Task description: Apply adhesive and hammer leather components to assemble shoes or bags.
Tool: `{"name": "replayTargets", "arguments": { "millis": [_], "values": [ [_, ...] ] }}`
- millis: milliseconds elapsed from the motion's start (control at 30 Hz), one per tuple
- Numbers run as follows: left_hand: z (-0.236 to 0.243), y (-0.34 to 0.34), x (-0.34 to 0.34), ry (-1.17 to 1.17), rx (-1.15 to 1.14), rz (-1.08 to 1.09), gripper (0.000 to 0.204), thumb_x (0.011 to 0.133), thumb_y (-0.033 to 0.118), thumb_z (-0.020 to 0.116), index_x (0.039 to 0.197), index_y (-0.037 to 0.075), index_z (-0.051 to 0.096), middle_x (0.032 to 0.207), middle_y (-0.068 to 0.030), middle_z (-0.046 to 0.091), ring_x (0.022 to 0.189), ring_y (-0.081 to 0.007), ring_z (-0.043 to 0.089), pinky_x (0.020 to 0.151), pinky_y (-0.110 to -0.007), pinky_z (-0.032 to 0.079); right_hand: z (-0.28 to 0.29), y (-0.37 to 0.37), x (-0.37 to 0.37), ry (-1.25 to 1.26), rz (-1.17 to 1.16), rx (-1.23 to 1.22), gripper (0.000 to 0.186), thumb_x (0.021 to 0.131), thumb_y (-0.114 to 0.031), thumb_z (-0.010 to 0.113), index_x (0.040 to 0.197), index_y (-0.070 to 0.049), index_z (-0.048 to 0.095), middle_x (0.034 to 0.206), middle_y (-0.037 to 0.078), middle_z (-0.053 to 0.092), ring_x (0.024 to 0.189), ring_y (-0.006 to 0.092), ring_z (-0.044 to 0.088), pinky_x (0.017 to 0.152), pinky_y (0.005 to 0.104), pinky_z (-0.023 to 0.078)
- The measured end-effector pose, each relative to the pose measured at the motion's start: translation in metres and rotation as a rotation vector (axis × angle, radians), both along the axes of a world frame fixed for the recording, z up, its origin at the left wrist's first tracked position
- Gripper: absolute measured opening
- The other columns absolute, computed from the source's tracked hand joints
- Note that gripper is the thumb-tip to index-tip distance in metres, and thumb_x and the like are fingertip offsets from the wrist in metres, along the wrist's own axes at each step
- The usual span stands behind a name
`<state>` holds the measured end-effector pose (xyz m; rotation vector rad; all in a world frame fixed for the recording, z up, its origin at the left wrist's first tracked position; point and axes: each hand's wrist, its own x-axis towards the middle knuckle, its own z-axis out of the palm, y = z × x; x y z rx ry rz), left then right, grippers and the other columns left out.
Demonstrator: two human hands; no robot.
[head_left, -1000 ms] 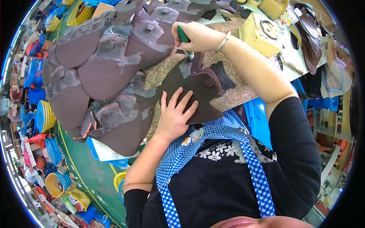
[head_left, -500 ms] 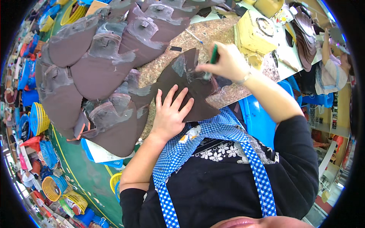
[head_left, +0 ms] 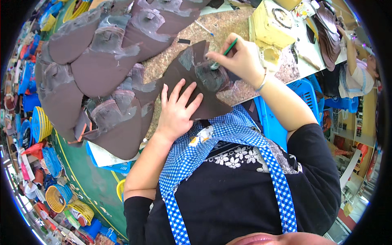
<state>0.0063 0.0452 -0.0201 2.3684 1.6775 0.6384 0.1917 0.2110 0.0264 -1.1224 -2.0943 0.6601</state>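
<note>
My left hand (head_left: 177, 109) lies flat with spread fingers on the near part of a dark brown cut piece (head_left: 212, 99) on a speckled board (head_left: 220, 28). My right hand (head_left: 241, 61) grips a green-handled brush (head_left: 228, 49); the brush's end is down on a greyish, glossy curved section (head_left: 212, 79) near the middle of that piece. To the right of the brush, just past my right hand, stands a small yellowish pot (head_left: 271, 54), beside a glue-crusted yellow container (head_left: 271, 22).
Overlapping brown pieces (head_left: 102, 77) with grey patches cover the bench's left. A pen (head_left: 204, 27) lies at the back, and dark stacked pieces (head_left: 326, 41) at the right. Blue crates (head_left: 275, 126) sit below the edge. A co-worker (head_left: 355, 81) is at far right; baskets (head_left: 41, 124) line the left floor.
My right hand and brush have come down and rightward from the piece's top edge onto its curved middle section, which now looks greyer and glossier. My left hand stays spread on the piece.
</note>
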Motion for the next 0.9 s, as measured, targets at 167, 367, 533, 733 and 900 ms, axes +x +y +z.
{"name": "replayTargets", "arguments": {
  "millis": [167, 367, 533, 733, 900],
  "values": [
    [-0.005, 0.0, -0.003, 0.005, -0.008, -0.011, 0.057, 0.066, 0.009, 0.071, 0.122, 0.019, 0.063, 0.141, -0.0074, 0.049, 0.136, -0.0342, 0.038, 0.108, -0.065, 0.023, -0.013, -0.071, 0.043, -0.012, 0.303, -0.055, 0.039, 0.068, -0.024, 0.087, 0.07, -0.011, 0.05, 0.055, 0.003, 0.058, 0.051, 0.0174, 0.064, 0.051, 0.0284, 0.051],
    [-0.004, -0.001, -0.004, 0.03, 0.001, -0.003, 0.058, 0.065, 0.008, 0.071, 0.122, 0.019, 0.063, 0.141, -0.0072, 0.049, 0.136, -0.0338, 0.038, 0.109, -0.065, 0.023, -0.023, -0.039, 0.042, 0.605, 0.002, -0.352, 0.032, 0.077, -0.008, 0.081, 0.083, -0.005, 0.05, 0.078, 0.006, 0.066, 0.073, 0.0104, 0.062, 0.064, 0.0249, 0.051],
    [-0.003, 0.003, -0.002, 0.031, -0.007, -0.001, 0.056, 0.066, 0.009, 0.07, 0.121, 0.019, 0.064, 0.142, -0.0074, 0.048, 0.136, -0.0342, 0.038, 0.108, -0.065, 0.023, -0.035, -0.064, 0.07, 0.259, 0.071, -0.177, 0.037, 0.073, -0.011, 0.085, 0.08, -0.007, 0.049, 0.075, 0.006, 0.067, 0.071, 0.011, 0.064, 0.061, 0.0265, 0.051],
    [-0.002, 0.0, -0.002, 0.03, -0.005, -0.019, 0.058, 0.065, 0.007, 0.069, 0.121, 0.018, 0.063, 0.142, -0.0079, 0.048, 0.136, -0.0352, 0.038, 0.108, -0.066, 0.023, -0.028, 0.002, 0.009, 0.171, -0.139, -0.165, 0.044, 0.069, -0.034, 0.088, 0.078, -0.005, 0.056, 0.068, 0.005, 0.067, 0.06, 0.0123, 0.063, 0.058, 0.0274, 0.051],
    [-0.002, 0.0, 0.0, 0.016, -0.022, -0.008, 0.06, 0.063, 0.006, 0.069, 0.122, 0.019, 0.063, 0.142, -0.008, 0.048, 0.136, -0.0347, 0.038, 0.108, -0.065, 0.024, -0.034, 0.007, 0.013, 0.184, -0.129, -0.096, 0.042, 0.07, -0.032, 0.087, 0.077, -0.006, 0.056, 0.066, 0.004, 0.066, 0.06, 0.0125, 0.063, 0.058, 0.0272, 0.051]
  ]
}}
